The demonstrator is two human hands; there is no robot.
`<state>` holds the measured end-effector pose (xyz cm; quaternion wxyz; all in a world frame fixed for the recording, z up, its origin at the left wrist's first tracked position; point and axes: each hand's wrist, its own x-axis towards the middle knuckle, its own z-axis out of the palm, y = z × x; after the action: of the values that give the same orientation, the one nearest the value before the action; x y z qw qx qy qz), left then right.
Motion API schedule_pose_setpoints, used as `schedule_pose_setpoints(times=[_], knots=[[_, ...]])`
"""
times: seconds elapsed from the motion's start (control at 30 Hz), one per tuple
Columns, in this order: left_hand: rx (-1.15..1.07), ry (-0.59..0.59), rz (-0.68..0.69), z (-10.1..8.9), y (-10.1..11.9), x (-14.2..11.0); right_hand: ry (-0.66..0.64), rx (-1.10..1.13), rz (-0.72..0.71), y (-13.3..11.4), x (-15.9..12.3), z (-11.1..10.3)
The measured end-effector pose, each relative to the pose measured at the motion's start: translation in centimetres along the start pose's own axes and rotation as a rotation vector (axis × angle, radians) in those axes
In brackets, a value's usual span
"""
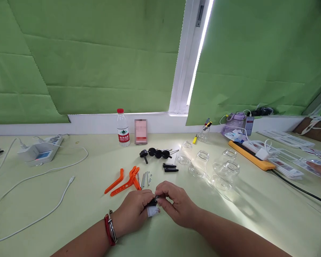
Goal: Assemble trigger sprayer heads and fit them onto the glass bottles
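Observation:
My left hand point(136, 207) is closed around a small black part point(152, 202), mostly hidden by the fingers. My right hand point(176, 203) pinches at the part's right end, touching something tiny that I cannot make out. White wrapping covers one left finger. Just beyond my hands lie orange plastic pieces point(127, 185), one straight and others crossed over each other. Beside them are several metal screws point(143, 179) and smaller bits. Black parts point(171, 170) with a spring rest farther back. Behind those sit several round black knobs point(158, 154), some with metal rods.
Several upturned clear glasses point(198, 164) stand right of centre. At the back are a water bottle point(123, 130) and a phone point(141, 132). A white cable point(61, 200) loops across the left. An orange-and-black power strip point(251, 156) lies right, near another person's hand point(319, 170).

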<state>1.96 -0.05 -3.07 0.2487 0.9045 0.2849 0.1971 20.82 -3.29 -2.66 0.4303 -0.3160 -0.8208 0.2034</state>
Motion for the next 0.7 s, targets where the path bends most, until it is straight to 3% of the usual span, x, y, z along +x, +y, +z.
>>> schedule_pose_setpoints(times=[0.3, 0.53, 0.7], knots=[[-0.017, -0.008, 0.014, -0.11, 0.19, 0.03, -0.024, 0.033, -0.045, -0.29, 0.16, -0.06], [-0.028, -0.009, -0.024, -0.05, -0.07, 0.03, -0.126, -0.033, -0.002, 0.31, 0.07, -0.07], [-0.059, -0.015, -0.058, -0.04, 0.32, 0.11, -0.095, -0.022, 0.062, 0.34, 0.02, 0.42]])
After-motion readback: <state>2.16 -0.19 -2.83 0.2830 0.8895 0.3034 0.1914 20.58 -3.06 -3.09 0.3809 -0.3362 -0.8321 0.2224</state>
